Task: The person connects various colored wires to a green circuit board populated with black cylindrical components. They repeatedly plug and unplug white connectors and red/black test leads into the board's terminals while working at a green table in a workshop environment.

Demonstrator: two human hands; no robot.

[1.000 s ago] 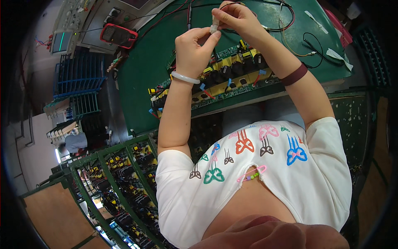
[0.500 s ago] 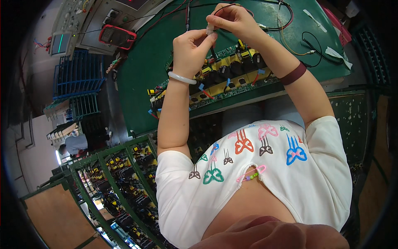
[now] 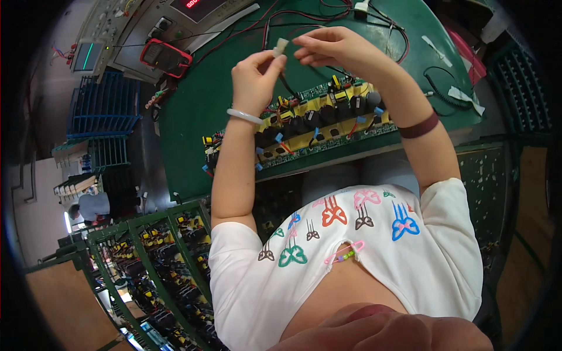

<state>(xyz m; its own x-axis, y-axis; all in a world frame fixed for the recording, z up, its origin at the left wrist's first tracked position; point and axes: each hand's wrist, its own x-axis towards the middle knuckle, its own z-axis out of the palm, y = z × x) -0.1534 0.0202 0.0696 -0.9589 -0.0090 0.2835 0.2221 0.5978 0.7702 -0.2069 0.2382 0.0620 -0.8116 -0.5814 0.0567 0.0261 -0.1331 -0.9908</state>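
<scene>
Both hands are raised above a green bench mat point(image 3: 193, 117), fingertips nearly meeting. The left hand point(image 3: 254, 82) pinches a small white connector point(image 3: 281, 47) between thumb and forefinger, its other fingers curled narrow into the palm; the connector sticks up just past the fingertips, tilted toward the right hand. The right hand point(image 3: 333, 50) reaches in from the other side with its fingers drawn close together, their tips just beside the connector; whether they actually touch it, or grip anything of their own, I cannot tell. A dark wire point(image 3: 287, 85) drops from below the left fingers toward the circuit board point(image 3: 316, 126), which lies flat on the mat under both wrists, green-edged, with a yellow middle and rows of black round parts. Beyond the fingertips, further out on the bench, lie loops of red and black leads point(image 3: 374, 17). Off past the left hand's knuckles sits a red-cased handheld meter point(image 3: 165, 58), beside a grey bench instrument point(image 3: 175, 20). Well below the left elbow stand green racks point(image 3: 152, 257) filled with more boards.
</scene>
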